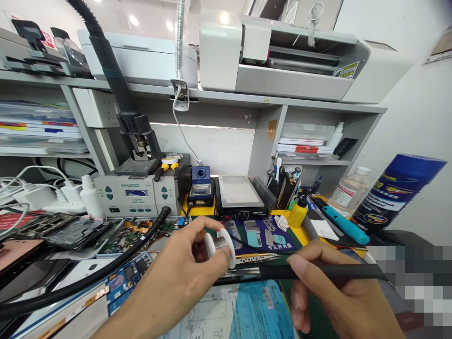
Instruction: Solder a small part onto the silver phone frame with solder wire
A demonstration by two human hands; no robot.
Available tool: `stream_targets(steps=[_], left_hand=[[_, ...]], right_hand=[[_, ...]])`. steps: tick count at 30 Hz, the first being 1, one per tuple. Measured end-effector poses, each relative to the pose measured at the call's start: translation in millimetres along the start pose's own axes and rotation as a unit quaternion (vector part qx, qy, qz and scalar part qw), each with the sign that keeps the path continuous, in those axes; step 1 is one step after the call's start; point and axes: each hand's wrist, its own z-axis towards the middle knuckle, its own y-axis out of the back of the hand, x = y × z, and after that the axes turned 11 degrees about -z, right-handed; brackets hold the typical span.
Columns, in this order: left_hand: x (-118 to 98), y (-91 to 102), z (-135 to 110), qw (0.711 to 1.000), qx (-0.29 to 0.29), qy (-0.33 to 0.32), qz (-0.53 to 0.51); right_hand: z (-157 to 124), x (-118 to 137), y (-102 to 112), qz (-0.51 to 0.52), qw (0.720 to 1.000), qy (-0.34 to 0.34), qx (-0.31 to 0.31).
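Note:
My left hand (176, 270) pinches a white spool of solder wire (221, 243) between thumb and fingers, its flanges facing sideways. In my right hand (332, 292) lies a soldering iron (273, 271) with a black handle, held like a pen and nearly level. Its metal tip points left and reaches close to the spool's lower edge; whether they touch, I cannot tell. Below both hands is a blue and white sheet (261, 308) with worn print. Tweezers (261, 258) lie just behind the iron.
A hot-air station (137, 195) stands behind on the left, its black hose (120, 268) crossing phone parts and circuit boards (130, 235). Further back are the soldering station (201, 188) and a heating plate (240, 191). A yellow bottle (298, 212) and a blue spray can (395, 193) stand at right.

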Motion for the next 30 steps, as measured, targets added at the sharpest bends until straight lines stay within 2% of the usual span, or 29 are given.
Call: stream_targets(steps=[19,30], left_hand=[[-3.2,-1.0,-1.9,1.000,0.002,0.002,-0.007],[1.8,-0.1,-0.4,1.000,-0.003,0.001,0.009]], right_hand=[[0.0,0.0,-2.1,0.003,1.000,0.009,-0.015],[2.5,-5.7,4.9,0.009,1.000,0.007,0.008]])
